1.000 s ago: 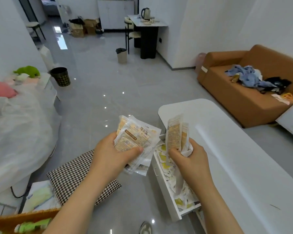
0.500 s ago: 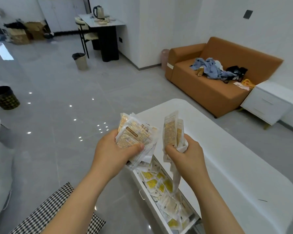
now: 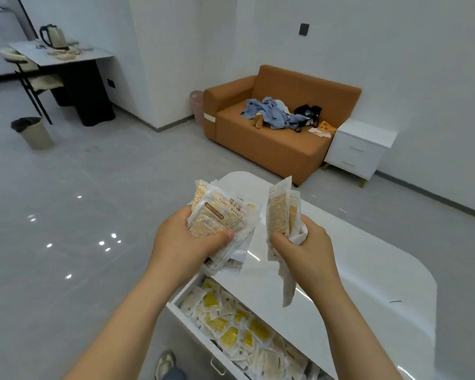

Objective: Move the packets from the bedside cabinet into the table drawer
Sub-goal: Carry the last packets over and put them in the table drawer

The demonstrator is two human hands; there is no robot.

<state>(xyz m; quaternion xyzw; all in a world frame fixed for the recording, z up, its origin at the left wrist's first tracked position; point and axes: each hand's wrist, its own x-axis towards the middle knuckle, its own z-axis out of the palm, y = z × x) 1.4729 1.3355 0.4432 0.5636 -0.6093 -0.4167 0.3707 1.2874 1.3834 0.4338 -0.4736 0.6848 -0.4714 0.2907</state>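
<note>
Item 1, left hand [image 3: 181,242]: I have it clamped on a thick stack of packets [image 3: 222,215], thumb pressed across the lower front, fingers behind. The top packet reads "HAND WARMER". The stack is held above the table's near left edge, over the open drawer's far end.

Item 2, right hand [image 3: 305,250]: I have it closed on a smaller bunch of packets [image 3: 281,212], which stands upright out of the fist; one long white strip hangs below the hand over the tabletop. The two bunches are near each other but apart.

Item 3, table drawer [image 3: 188,322]: pulled open from the white table [image 3: 368,283] on its left side, white front with a metal handle. It is filled with a loose layer of yellow and white packets [image 3: 231,333], lying flat and overlapping.

Item 4, bedside cabinet [image 3: 359,149]: white, two drawers, both shut, standing at the far wall, touching the right end of the orange sofa [image 3: 272,144]. I see no packets on its top.

Item 5, sofa contents: a heap of clothes [image 3: 274,113] on the seat.

Item 6, far left: a dark side table with a kettle [image 3: 52,37], and a bin [image 3: 33,133] on the floor.
</note>
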